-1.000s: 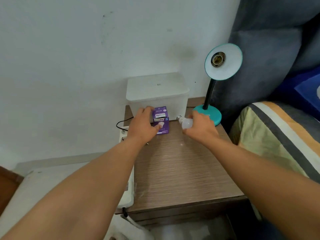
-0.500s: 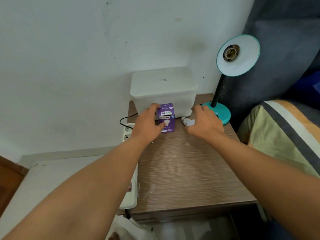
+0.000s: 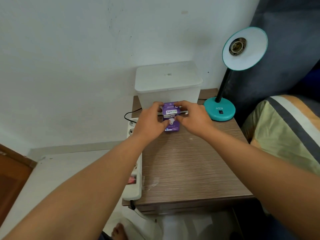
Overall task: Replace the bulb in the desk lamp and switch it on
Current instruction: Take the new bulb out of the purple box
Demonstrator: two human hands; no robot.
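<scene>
- Both hands are at the purple bulb box (image 3: 171, 118), which stands on the counter (image 3: 187, 167) near its back edge, just in front of the white lidded bin (image 3: 168, 84).
- The left hand (image 3: 149, 123) is closed on the box's left side, thumb on the printed front. The right hand (image 3: 194, 118) grips the right side, fingertips up at the top flap.
- The step in hand looks like opening the box to get the new bulb out.
- To do it well: let the left hand brace the carton low against the counter while the right lifts the flap along its fold, so the card does not tear or crush.
- Slide the bulb out by its base or widest part, without squeezing the globe.
- The desk lamp (image 3: 242, 49) stands at the back right corner, shade tilted toward the camera, and its socket (image 3: 237, 46) looks empty and ready.
- Its switch (image 3: 220, 112) sits on the teal base; leave it alone until the bulb is seated.
- The old bulb cannot be made out here.
</scene>
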